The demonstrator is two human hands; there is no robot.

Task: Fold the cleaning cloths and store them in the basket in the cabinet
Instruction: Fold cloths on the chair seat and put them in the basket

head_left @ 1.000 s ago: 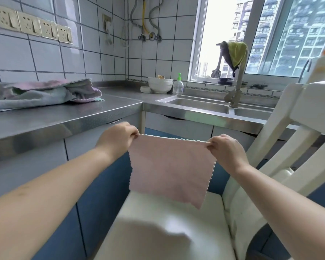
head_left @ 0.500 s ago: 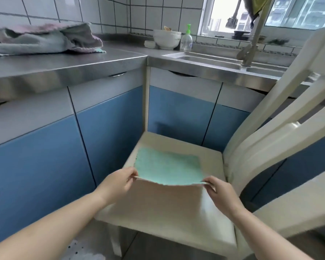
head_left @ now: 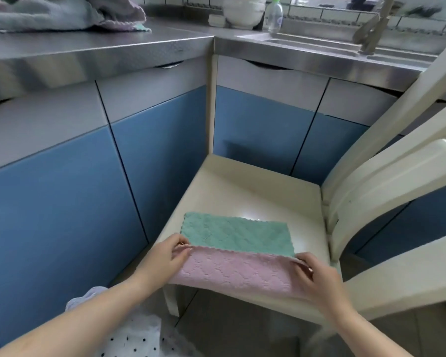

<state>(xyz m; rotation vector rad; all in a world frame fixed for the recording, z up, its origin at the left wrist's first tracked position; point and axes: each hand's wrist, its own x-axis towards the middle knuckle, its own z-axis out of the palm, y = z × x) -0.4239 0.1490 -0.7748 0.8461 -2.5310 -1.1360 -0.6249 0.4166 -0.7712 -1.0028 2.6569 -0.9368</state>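
A two-sided cleaning cloth (head_left: pixel 238 249), green on one face and pink on the other, lies on the cream chair seat (head_left: pixel 255 191). Its near part is turned over, so a pink band shows below the green. My left hand (head_left: pixel 165 256) pinches the left corner of the folded edge. My right hand (head_left: pixel 317 275) pinches the right corner. A heap of more cloths (head_left: pixel 62 14), grey and pink, rests on the steel counter at the upper left. No basket is in view.
Blue cabinet doors (head_left: pixel 62 191) stand shut under the steel counter (head_left: pixel 101 50). The chair back (head_left: pixel 397 181) rises at the right. A white bowl (head_left: pixel 243 11), a soap bottle (head_left: pixel 274 15), a sink and a faucet (head_left: pixel 368 29) are at the back.
The cloth went from hanging pink side out in the air down onto the chair seat, green side up. Both hands have folded its near edge over, showing pink. My view tilted downward.
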